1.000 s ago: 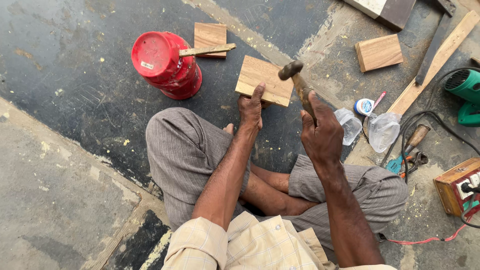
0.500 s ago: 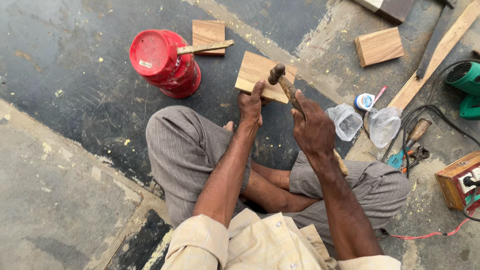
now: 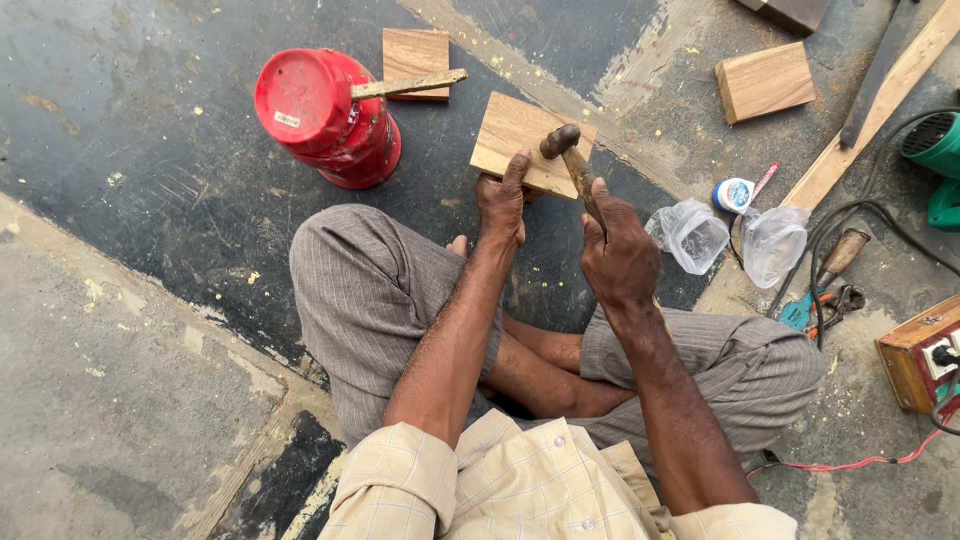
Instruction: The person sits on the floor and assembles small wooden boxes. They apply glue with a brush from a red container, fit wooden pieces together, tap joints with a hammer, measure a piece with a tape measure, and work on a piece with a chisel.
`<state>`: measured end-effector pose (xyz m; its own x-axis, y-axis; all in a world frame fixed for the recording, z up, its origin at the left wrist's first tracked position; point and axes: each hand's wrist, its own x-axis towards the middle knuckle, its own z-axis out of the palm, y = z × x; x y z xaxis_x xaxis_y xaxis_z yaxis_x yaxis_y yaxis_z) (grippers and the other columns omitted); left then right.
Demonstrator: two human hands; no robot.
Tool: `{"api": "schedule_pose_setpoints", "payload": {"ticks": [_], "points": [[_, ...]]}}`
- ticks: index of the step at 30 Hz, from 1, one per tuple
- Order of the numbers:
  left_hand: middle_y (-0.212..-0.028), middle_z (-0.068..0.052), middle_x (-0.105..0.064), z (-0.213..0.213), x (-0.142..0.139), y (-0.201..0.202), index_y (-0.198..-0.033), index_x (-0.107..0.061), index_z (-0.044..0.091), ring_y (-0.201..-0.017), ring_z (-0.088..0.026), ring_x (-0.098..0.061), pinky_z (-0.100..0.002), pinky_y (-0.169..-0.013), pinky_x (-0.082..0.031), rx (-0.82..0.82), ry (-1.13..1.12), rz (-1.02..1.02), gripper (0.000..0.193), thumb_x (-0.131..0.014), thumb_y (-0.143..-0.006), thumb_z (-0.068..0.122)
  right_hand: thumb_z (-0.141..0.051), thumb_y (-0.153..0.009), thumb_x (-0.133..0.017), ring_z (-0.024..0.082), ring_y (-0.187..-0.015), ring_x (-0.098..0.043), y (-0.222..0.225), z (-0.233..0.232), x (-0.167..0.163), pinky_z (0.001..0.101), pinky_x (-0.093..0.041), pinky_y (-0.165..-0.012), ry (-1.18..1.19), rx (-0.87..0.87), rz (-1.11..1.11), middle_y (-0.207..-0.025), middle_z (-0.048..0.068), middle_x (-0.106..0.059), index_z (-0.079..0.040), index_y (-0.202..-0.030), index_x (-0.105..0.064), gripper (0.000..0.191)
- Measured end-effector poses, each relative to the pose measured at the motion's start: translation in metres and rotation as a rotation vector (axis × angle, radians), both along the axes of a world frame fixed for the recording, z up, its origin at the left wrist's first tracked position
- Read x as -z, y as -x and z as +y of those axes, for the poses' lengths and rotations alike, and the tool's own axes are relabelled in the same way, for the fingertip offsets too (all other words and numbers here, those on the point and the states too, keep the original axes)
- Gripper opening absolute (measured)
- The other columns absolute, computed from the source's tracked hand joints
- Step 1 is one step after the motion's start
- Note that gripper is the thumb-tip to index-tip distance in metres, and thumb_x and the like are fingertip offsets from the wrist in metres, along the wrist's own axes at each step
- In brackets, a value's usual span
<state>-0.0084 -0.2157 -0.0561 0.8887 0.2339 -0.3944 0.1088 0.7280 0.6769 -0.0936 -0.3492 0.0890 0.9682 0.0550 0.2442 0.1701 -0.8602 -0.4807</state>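
Both hands on task: hammer (image 3: 566, 150) (seemingly touching) over wooden block (image 3: 512, 135).

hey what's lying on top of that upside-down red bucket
A thin wooden stick lies across the red bucket, its far end over a small wood block behind. What is inside the overturned bucket cannot be seen.

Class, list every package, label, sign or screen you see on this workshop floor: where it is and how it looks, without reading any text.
Label: small pale rectangular sticker on the base of the upturned red bucket, upper left.
Small round container: white with a blue band, right of the wooden board.
Two clear plastic bags: crumpled, side by side just below that container.
No signs or screens in view.
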Motion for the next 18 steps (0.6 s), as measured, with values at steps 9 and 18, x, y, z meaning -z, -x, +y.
{"api": "schedule_pose_setpoints", "payload": {"ticks": [9,18], "points": [[-0.109,-0.012,-0.071,0.005,-0.001,0.005,-0.124,-0.062,-0.003,-0.098,-0.021,-0.070,-0.037,-0.085,-0.059,0.040,-0.024,0.031,0.051,-0.079,-0.087,0.028,-0.017,-0.100,-0.072,0.031,-0.102,-0.073,0.003,0.003,0.011,0.0420,-0.059,-0.082,0.052,0.010,-0.012,-0.120,0.015,-0.073,-0.010,-0.146,-0.060,0.048],[-0.118,-0.015,-0.067,0.001,-0.003,-0.003,-0.131,-0.058,-0.005,-0.107,-0.022,-0.065,-0.036,-0.090,-0.054,-0.007,-0.040,-0.036,0.059,-0.082,-0.088,0.029,-0.013,-0.103,-0.069,0.033,-0.109,-0.074,0.002,0.007,0.014,0.0418,-0.061,-0.086,-0.066,0.000,-0.152,-0.124,0.018,-0.072,-0.006,-0.145,-0.059,0.043]]}}
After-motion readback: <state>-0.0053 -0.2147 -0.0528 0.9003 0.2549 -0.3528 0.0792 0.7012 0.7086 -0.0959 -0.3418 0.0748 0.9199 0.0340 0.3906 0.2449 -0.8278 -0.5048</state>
